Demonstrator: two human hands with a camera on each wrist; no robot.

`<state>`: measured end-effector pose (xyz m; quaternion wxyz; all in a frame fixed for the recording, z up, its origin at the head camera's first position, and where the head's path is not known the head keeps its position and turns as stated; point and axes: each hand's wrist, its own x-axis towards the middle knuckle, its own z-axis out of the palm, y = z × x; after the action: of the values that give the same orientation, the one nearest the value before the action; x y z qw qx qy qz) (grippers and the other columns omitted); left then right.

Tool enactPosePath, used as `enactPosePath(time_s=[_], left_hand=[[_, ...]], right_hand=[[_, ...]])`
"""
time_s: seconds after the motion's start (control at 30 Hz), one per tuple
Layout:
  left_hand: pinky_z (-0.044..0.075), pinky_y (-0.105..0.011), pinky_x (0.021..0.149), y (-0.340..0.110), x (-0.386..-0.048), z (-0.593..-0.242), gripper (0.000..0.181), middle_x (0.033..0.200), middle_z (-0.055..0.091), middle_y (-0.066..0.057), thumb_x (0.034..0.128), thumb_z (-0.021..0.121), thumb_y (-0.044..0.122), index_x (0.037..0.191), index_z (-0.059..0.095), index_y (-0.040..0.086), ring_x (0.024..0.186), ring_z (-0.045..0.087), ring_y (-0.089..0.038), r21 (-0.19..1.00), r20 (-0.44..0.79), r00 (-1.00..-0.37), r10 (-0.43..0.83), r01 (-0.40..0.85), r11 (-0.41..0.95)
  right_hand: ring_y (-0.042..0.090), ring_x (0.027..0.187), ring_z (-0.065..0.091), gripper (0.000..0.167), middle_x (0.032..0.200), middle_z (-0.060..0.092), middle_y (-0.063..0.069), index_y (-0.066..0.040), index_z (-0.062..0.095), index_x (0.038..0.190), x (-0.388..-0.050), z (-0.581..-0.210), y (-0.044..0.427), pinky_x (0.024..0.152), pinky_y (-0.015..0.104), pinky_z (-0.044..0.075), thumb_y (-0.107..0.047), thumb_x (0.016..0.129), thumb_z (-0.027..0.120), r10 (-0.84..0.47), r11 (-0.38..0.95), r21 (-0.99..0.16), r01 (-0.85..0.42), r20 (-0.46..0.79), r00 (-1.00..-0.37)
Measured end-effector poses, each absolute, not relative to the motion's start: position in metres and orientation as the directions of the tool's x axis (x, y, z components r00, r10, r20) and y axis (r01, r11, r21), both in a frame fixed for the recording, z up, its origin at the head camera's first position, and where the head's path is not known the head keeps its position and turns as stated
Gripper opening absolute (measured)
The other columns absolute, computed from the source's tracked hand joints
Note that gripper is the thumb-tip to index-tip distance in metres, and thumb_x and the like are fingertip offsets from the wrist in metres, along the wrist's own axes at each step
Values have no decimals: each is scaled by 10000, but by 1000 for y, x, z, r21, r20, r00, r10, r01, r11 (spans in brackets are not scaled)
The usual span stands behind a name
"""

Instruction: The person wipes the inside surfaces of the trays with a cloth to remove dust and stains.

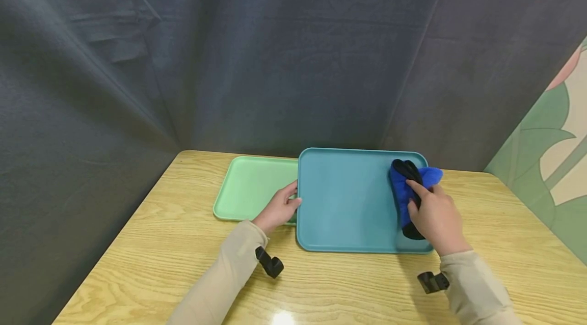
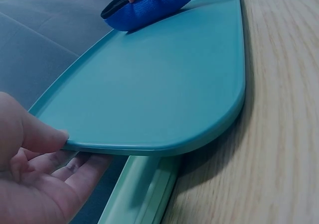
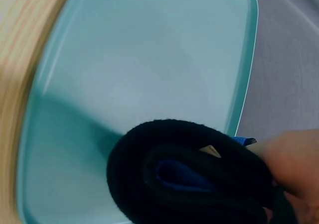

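Observation:
A blue tray [image 1: 344,202] overlaps the right part of a green tray [image 1: 257,187]. My left hand [image 1: 278,208] pinches the blue tray's left edge, thumb on the rim and fingers beneath, as the left wrist view shows. At the tray's right end my right hand [image 1: 437,218] grips a folded blue and black cloth item [image 1: 401,197], which lies partly over the right rim. In the right wrist view the item's rolled black end [image 3: 164,134] is close to the camera and hides most of the right hand.
Both trays are on a light wooden table [image 1: 339,289]. A dark curtain [image 1: 293,60] hangs behind and along the left side. A wall with painted leaves [image 1: 545,152] stands at the right.

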<state>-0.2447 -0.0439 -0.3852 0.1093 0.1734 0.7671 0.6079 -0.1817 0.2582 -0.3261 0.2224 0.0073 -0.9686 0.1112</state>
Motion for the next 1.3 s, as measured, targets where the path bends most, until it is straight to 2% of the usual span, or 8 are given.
enactPosePath(time_s=[0.2,0.43,0.73,1.13,1.3], left_hand=[[497,-402,966,-44,-245,-384,529,1438,422,-154,996,389,63,1484,261,225,1217,528,-342,969,42,-916,398,134,206],[503,-398,956,-43,-244,-385,526,1431,428,-163,994,389,57,1481,271,216,1213,531,-342,970,45,-918,395,135,204],[508,-385,951,-43,-245,-385,525,1425,438,-150,995,390,59,1480,273,222,1218,529,-336,970,45,-920,389,133,202],[529,-365,907,-42,-244,-384,516,1315,512,-173,991,395,46,1473,296,200,1154,573,-323,973,48,-924,379,129,194],[528,-366,916,-42,-245,-384,520,1333,501,-178,990,391,41,1477,286,191,1154,577,-321,974,47,-923,381,128,189]], right_hand=[[411,645,517,410,928,501,336,-25,562,1244,-182,-326,261,417,410,396,-101,842,561,62,977,-211,-21,374,-925],[305,551,454,400,790,488,271,-4,585,1219,-182,-325,251,407,334,332,-92,828,585,16,982,-179,-65,417,-909],[251,558,420,408,805,505,231,-31,595,1229,-180,-322,222,415,303,326,-97,827,604,-49,977,-167,-131,421,-906],[211,552,418,418,821,539,178,-114,622,1230,-183,-320,175,446,304,359,-128,814,657,-160,967,-109,-229,439,-884],[202,560,421,427,822,539,158,-135,621,1237,-184,-321,157,454,294,356,-143,814,675,-203,956,-104,-273,435,-877]])
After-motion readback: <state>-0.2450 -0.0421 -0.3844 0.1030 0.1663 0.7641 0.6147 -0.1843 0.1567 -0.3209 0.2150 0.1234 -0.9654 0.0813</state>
